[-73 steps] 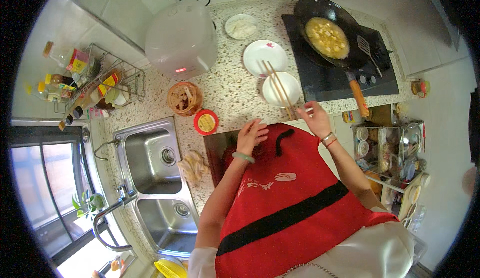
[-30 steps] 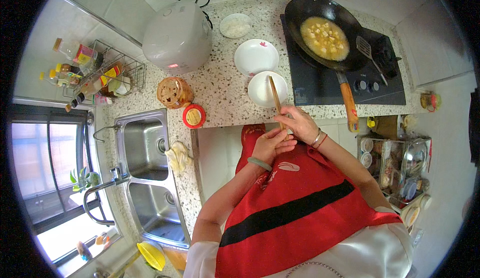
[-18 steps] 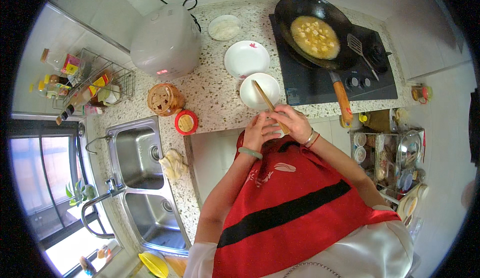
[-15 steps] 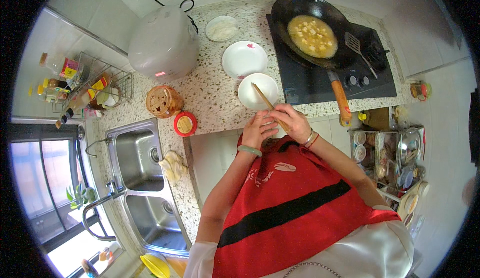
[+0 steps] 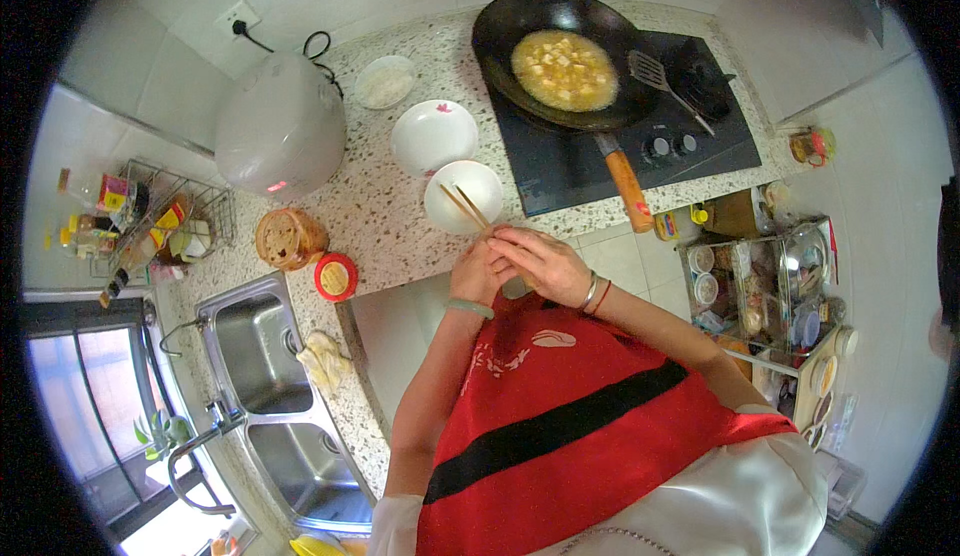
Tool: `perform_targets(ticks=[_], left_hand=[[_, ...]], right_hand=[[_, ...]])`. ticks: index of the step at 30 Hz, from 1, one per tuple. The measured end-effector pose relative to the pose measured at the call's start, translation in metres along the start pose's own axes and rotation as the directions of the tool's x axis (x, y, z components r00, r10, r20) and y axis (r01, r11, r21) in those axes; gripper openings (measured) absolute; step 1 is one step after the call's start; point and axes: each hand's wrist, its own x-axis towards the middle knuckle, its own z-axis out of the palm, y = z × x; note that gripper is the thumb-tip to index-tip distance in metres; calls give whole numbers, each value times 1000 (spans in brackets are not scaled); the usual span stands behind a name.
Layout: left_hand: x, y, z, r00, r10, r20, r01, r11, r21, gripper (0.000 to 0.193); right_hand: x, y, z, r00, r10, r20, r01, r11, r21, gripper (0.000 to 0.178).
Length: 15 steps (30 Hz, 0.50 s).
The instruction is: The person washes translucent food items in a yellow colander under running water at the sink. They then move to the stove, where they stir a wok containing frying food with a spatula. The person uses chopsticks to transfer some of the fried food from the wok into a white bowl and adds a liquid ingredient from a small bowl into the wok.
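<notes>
A pair of wooden chopsticks (image 5: 466, 205) slants upward, its tips spread slightly over a small white bowl (image 5: 445, 178) near the counter's front edge. My right hand (image 5: 545, 265) is closed around the lower part of them. Pressed against it, my left hand (image 5: 477, 273) also has its fingers curled round the chopsticks, whose lower ends are hidden by both hands. What the bowl contains is too pale to make out. Touching the bowl's far side is a white dish (image 5: 434, 136) with a red flower mark; beyond it lies a smaller plate (image 5: 384, 82) of white food.
A black wok (image 5: 500, 66) with tofu cubes in yellowish broth sits on the cooktop (image 5: 580, 176), its wooden handle (image 5: 628, 191) jutting frontward. A slotted spatula (image 5: 668, 88) leans at its right. Left are a rice cooker (image 5: 282, 126), an opened jar (image 5: 290, 239), its red lid (image 5: 336, 277) and a sink (image 5: 262, 356).
My left hand's fingers have gone from spread to curled around the chopsticks, and my hands have come together. The chopstick tips have parted. The whole view has shifted slightly.
</notes>
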Motion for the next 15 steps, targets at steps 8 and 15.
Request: perform_targets(ticks=[8,15], left_hand=[[22,-27,3,974,155,-165,-170,983,-76,30],[38,-60,41,954,209,-216,-244,958,-151,27]], right_hand=[[-108,58,-33,995,90,45,-86,992,-91,25],[-170,230,-98,590,757,-282,-766,635,100,21]])
